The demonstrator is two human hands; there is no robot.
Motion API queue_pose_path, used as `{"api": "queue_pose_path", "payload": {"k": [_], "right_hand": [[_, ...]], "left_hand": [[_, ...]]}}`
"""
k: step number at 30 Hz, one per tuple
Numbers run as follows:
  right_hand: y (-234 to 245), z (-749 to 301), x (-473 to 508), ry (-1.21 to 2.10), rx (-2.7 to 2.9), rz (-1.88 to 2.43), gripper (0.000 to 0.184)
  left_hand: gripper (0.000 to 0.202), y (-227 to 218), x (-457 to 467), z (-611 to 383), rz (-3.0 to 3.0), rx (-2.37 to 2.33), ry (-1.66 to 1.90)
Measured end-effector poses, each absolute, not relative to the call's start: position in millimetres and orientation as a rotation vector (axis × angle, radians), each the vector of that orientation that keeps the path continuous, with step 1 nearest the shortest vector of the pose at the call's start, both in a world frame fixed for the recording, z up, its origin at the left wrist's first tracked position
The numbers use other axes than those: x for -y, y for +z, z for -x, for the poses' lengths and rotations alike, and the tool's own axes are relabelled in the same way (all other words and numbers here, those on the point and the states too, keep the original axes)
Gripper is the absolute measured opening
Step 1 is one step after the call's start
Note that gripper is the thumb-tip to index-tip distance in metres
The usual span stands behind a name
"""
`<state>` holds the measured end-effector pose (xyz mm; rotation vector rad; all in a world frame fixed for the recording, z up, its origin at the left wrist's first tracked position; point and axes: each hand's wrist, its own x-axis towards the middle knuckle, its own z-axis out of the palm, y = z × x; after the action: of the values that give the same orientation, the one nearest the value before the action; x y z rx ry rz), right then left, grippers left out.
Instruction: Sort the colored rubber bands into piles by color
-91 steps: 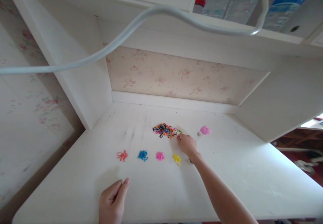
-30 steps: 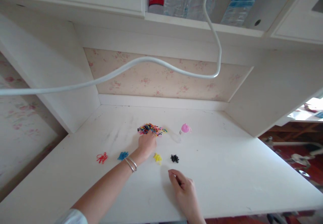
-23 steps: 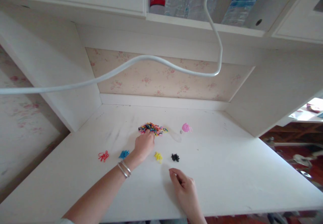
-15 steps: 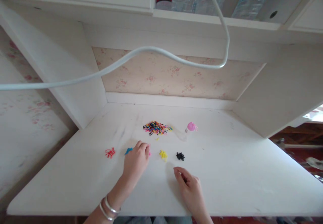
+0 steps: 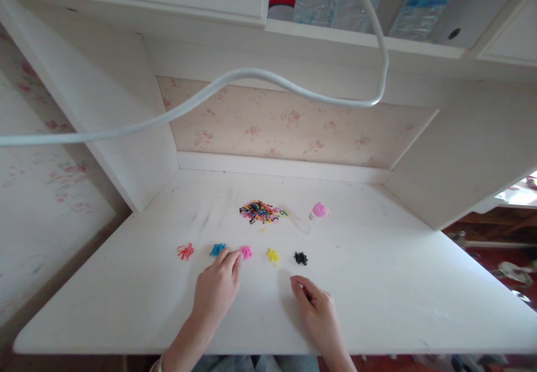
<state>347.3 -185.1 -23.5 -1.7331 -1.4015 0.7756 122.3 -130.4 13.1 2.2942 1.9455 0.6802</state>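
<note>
- Fingertips of my left hand (image 5: 216,285) bunch at the pink pile (image 5: 246,252); gripping or not, I can't tell.
- Blue pile (image 5: 217,249) just left of them, mixed heap (image 5: 260,211) beyond.
- My right hand (image 5: 318,307): fingers curled closed, black pile (image 5: 301,258) just past.

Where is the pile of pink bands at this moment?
In the head view, the pink pile lies slightly left of centre on the white desk, beside the left hand, between the blue pile and the yellow pile.

The head camera faces forward, down over a desk (image 5: 386,299).
</note>
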Motion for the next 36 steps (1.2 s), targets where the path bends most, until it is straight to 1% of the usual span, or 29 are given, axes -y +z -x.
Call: {"api": "queue_pose_path", "payload": {"k": [3, 5, 8, 11, 13, 17, 21, 24, 32, 36], "right_hand": [[-22, -346, 180, 0.796, 1.367, 1.735, 0.044], [-13, -344, 171, 0.778, 1.380, 1.766, 0.044], [14, -335, 148, 0.654, 1.551, 1.862, 0.040], [39, -317, 114, 0.511, 1.779, 1.997, 0.033], [45, -304, 90, 0.400, 1.914, 2.151, 0.035], [36, -280, 57, 0.320, 1.961, 2.251, 0.038], [23, -267, 45, 0.247, 1.966, 2.294, 0.030], [19, -266, 42, 0.222, 1.968, 2.298, 0.029], [39, -289, 50, 0.266, 1.940, 2.216, 0.037], [44, -306, 76, 0.308, 1.939, 2.153, 0.035]], "left_hand": [[0.027, 5, 141, -100, -2.273, -1.850, 0.831], [0.027, -3, 148, -85, -2.240, -1.751, 0.956], [0.027, -14, 154, -68, -2.142, -1.663, 1.058], [0.029, -18, 156, -59, -2.016, -1.652, 1.083], [0.029, -18, 156, -58, -1.952, -1.651, 1.090], [0.027, -19, 156, -57, -1.895, -1.610, 1.126], [0.025, -23, 155, -58, -1.899, -1.545, 1.111], [0.025, -24, 153, -57, -1.893, -1.527, 1.092], [0.026, -20, 154, -56, -1.855, -1.524, 1.077], [0.027, -18, 155, -56, -1.829, -1.528, 1.037]]}}
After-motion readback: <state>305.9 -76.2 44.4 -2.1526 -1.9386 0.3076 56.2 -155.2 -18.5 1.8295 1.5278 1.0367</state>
